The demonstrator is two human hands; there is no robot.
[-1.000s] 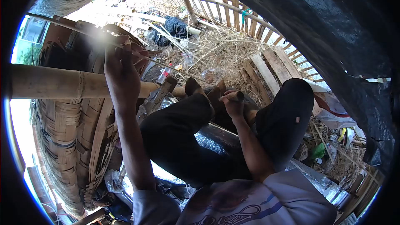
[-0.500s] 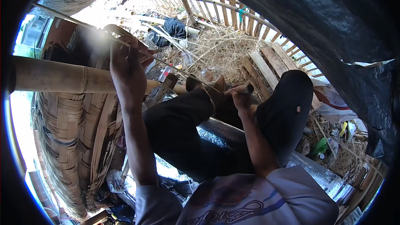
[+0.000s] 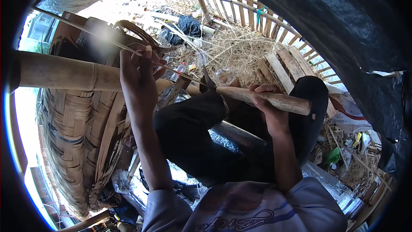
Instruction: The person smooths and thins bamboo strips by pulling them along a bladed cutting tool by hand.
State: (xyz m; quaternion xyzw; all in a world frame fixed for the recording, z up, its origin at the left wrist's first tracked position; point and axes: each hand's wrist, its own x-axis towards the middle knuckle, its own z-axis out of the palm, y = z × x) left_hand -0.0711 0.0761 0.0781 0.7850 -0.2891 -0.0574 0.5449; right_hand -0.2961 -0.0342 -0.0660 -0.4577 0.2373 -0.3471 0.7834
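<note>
My left hand (image 3: 140, 68) is closed, pinching a thin bamboo strip (image 3: 94, 33) between thumb and fingers. The strip slants from the upper left, past the hand, down to the knife near my knee. Closed around a thick wooden handle, my right hand (image 3: 271, 105) holds a long-handled knife (image 3: 287, 102). Its dark blade (image 3: 209, 80) points up at the left end, by my bent knee. The strip's lower end meets or passes the blade; exact contact is too small to tell.
A thick bamboo pole (image 3: 64, 72) crosses at the left, above woven bamboo baskets (image 3: 64, 146). Dry straw (image 3: 240, 51), wooden slats (image 3: 277, 71) and a plastic bottle (image 3: 178, 71) lie ahead. A slatted fence (image 3: 240, 10) stands behind; dark sheeting (image 3: 343, 25) hangs at right.
The knife handle has swung from pointing toward me to lying sideways, its butt to the right. My right hand has moved right with it; the left hand keeps its pinch on the strip.
</note>
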